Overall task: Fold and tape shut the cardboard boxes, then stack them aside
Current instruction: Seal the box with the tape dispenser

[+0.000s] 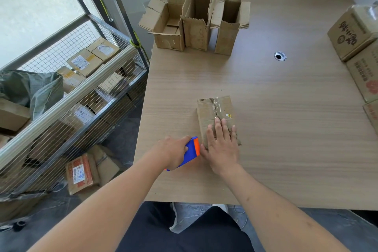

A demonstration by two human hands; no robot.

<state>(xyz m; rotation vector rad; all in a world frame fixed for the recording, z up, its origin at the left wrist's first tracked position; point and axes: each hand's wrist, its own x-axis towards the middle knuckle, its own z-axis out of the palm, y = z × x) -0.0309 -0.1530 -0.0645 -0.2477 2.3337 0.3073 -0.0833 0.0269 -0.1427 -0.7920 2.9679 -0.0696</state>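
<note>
A small cardboard box [214, 111] lies on the wooden table [286, 129] in front of me, its flaps folded shut with clear tape along the centre seam. My right hand [222, 145] presses flat on the near end of the box, fingers spread. My left hand [172, 152] grips a blue and orange tape dispenser [192, 150], held against the box's near left corner. Three open cardboard boxes [196, 20] stand upright at the far left of the table, flaps up.
Closed printed boxes [356, 32] are stacked along the table's right edge. A cable hole [280, 56] sits in the table's middle right. Left of the table stands a wire cage cart [67, 96] with parcels; more parcels [86, 172] lie on the floor.
</note>
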